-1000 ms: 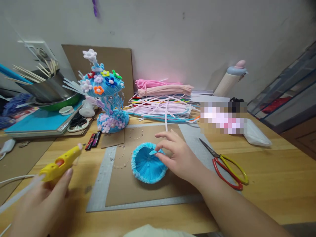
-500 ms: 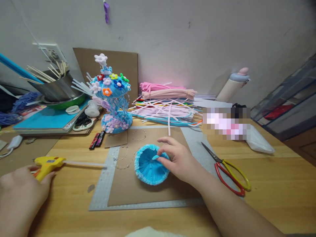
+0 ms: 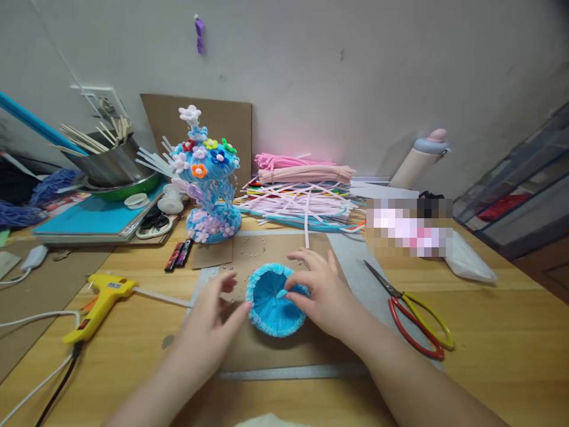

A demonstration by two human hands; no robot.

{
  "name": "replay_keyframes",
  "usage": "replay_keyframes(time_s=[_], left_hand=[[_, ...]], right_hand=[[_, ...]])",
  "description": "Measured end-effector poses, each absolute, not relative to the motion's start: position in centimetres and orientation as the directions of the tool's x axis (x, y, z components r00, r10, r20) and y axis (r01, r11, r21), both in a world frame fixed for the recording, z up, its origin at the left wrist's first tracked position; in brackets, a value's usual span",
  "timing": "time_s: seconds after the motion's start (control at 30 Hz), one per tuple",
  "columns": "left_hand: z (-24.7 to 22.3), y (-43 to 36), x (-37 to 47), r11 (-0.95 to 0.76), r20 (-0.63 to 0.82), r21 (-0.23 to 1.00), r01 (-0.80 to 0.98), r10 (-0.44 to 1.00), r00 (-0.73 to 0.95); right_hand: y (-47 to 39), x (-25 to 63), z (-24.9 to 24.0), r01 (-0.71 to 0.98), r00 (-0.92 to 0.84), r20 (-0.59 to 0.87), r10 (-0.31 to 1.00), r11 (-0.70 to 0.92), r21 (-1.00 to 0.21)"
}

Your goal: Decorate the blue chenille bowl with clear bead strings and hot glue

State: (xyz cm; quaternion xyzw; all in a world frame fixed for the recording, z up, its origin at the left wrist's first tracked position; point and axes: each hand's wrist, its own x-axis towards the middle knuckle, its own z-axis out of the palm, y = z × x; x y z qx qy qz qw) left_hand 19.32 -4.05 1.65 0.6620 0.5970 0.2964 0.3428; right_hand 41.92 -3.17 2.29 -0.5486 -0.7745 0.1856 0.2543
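A blue, fuzzy-rimmed bowl-shaped piece (image 3: 262,321), like pipe cleaner work, lies open side up on brown cardboard (image 3: 249,356). My right hand (image 3: 323,293) is over its right part, thumb and fingers pinching a small light-blue piece (image 3: 281,293) above the hollow. Whether that piece touches the bowl inside, I cannot tell. At the bowl's left rim is my left hand (image 3: 207,323), slightly blurred, fingers apart and holding nothing. A yellow hot glue gun (image 3: 100,302) with a glue stick in its back rests on the table to the left.
Red-and-yellow-handled scissors (image 3: 420,323) lie right of the grey cutting mat (image 3: 351,261). Behind stand a flower-covered blue jellyfish-like model (image 3: 208,172) and bundles of pipe cleaners (image 3: 302,196). Cords (image 3: 57,379) trail from the left. A bottle (image 3: 418,160) leans by the wall.
My left hand has let go of the glue gun and moved right to the bowl's left rim. The right hand keeps its pinch over the bowl. The view has shifted slightly.
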Motion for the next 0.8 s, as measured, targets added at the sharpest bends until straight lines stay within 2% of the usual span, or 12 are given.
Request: replay_keyframes(time_s=[0.07,0.2,0.37,0.53,0.8], left_hand=[[1.6,-3.1,21.5,-0.052,-0.078,0.834,0.550,0.974,0.211],[0.9,-1.9,22.9,0.057,-0.198,0.882,0.467,0.946,0.257],[-0.2,-2.7,23.2,0.130,-0.218,0.939,0.318,0.941,0.259],[-0.3,-3.5,23.3,0.093,-0.208,0.912,0.398,0.944,0.256],[0.0,-3.5,23.4,0.085,-0.199,0.911,0.404,0.948,0.249]], right_hand=[[-3.4,41.5,2.2,0.785,-0.229,0.174,0.958,0.287,-0.549],[-3.6,41.0,1.9,0.804,-0.230,0.141,0.963,0.270,-0.531],[-3.4,40.9,1.4,0.830,-0.225,0.091,0.970,0.240,-0.503],[-3.3,40.7,1.2,0.861,-0.221,0.087,0.971,0.236,-0.451],[-3.2,40.2,0.6,0.884,-0.229,0.202,0.952,0.290,-0.367]])
